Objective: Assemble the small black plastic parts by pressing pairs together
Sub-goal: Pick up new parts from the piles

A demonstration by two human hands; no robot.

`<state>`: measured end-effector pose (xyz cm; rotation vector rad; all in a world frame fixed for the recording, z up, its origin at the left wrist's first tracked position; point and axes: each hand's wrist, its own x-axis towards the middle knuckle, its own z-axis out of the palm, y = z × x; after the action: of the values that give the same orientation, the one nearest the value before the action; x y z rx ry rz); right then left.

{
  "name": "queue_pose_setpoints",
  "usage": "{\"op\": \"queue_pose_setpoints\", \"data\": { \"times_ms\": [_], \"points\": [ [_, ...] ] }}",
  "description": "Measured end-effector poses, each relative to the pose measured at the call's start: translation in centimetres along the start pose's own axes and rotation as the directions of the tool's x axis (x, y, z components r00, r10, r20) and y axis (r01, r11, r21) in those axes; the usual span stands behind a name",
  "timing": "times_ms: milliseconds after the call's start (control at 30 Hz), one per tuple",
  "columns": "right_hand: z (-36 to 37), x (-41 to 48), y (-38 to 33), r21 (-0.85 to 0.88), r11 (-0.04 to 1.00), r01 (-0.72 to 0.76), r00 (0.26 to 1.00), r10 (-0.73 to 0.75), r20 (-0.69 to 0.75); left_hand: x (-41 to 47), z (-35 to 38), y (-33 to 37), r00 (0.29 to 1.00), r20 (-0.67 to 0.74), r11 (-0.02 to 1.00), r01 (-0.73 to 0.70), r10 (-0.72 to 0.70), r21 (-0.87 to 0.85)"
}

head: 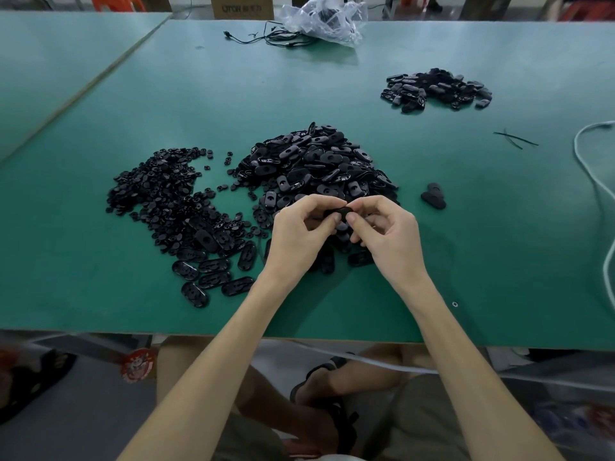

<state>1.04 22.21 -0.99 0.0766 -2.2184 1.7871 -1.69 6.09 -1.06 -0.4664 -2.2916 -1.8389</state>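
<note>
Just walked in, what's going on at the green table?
A person pinches one black oval part between the left hand and right hand, in front of the big pile of oval shells. A heap of smaller pieces lies to its left; a separate pile sits far right on the table.

parts pile [309, 164]: black glossy plastic | table [466, 227]: matt green | bag [327, 19]: clear crinkled plastic

Green table [332, 78], clear plastic bag [332, 21] at far edge, black cable [283, 44] beside it, white cord [576, 148]
</note>
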Motion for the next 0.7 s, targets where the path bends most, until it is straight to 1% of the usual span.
{"op": "queue_pose_setpoints", "data": {
  "times_ms": [133,167,233,267,333,400,433,500,700],
  "points": [
    [-0.2,0.1,0.0,0.057,0.998,0.004,0.999,-0.001,-0.037,0.0,0.1,0.2,1.000,-0.009,1.000,0.004,-0.003,0.007],
    [-0.3,0.2,0.0,0.072,0.997,0.003,0.997,0.002,-0.072,0.0,0.2,0.3,1.000,-0.019,1.000,0.007,-0.007,0.005],
    [-0.4,0.3,0.3,0.106,0.994,-0.002,0.980,0.023,-0.198,0.1,0.1,0.3,0.998,-0.054,1.000,0.011,-0.011,0.004],
    [-0.5,0.3,0.4,0.127,0.992,-0.015,0.958,0.051,-0.282,0.1,0.0,0.4,0.997,-0.073,1.000,0.014,-0.014,0.000],
    [-0.9,0.5,0.9,0.199,0.978,-0.058,0.887,0.142,-0.440,0.1,-0.1,0.4,0.995,-0.092,1.000,0.024,-0.024,-0.002],
    [-1.3,0.8,1.1,0.309,0.946,-0.097,0.809,0.255,-0.530,0.0,-0.1,0.4,0.995,-0.091,0.999,0.032,-0.031,0.003],
    [-1.4,0.9,1.2,0.359,0.928,-0.105,0.780,0.300,-0.549,0.0,-0.1,0.5,0.995,-0.090,0.999,0.032,-0.031,0.007],
    [-1.4,1.1,1.2,0.405,0.908,-0.105,0.755,0.338,-0.562,0.0,-0.1,0.5,0.995,-0.093,0.999,0.031,-0.030,0.012],
    [-1.4,0.9,0.7,0.382,0.909,-0.169,0.765,0.366,-0.530,0.0,-0.1,0.4,0.994,-0.105,0.999,0.038,-0.038,0.005]
  ]
}}
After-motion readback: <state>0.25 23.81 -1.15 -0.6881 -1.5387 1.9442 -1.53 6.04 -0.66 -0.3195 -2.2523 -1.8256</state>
